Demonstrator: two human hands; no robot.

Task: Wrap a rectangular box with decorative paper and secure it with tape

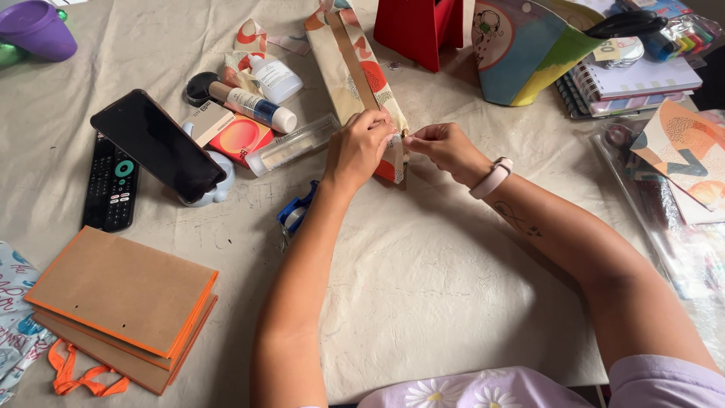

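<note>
Patterned strip's (361,66) end between both hands (361,147)

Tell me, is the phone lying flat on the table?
No, the black phone leans tilted on a small pale stand, with the remote control flat on the table beside it.

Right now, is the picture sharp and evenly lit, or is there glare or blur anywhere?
Head view: soft, even light, faint shadows under the arms; the left hand and right hand on the patterned paper bag look sharp; mild glare on the plastic sheets; edges bend slightly.
</note>
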